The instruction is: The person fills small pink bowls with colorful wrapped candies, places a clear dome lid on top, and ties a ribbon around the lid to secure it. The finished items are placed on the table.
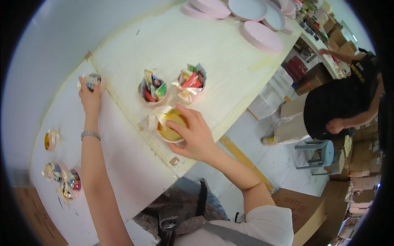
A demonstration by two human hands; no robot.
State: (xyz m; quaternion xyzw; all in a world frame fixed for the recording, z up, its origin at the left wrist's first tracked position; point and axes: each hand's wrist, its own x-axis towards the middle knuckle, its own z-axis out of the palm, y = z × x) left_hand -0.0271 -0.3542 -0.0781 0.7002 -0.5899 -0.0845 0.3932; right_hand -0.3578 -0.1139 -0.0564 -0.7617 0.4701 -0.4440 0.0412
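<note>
At the far left, my left hand (89,98) has its fingers round a small round pot (93,78) with blue-grey contents, close to the wall. My right hand (194,136) grips a round box (172,128) from above, near the table's front edge. That box has a gold inside and a cream ribbon bow (158,116) on its side. Just beyond it stand two small round boxes filled with wrapped sweets, one on the left (152,87) and one on the right (191,82), which also carries a ribbon.
Pink round lids (262,37) lie at the table's far end. Left of my forearm are a gold-lined pot (50,140) and several filled pots (61,174). A person (336,98) stands to the right, near a blue stool (324,152). A cardboard box (303,211) is at lower right.
</note>
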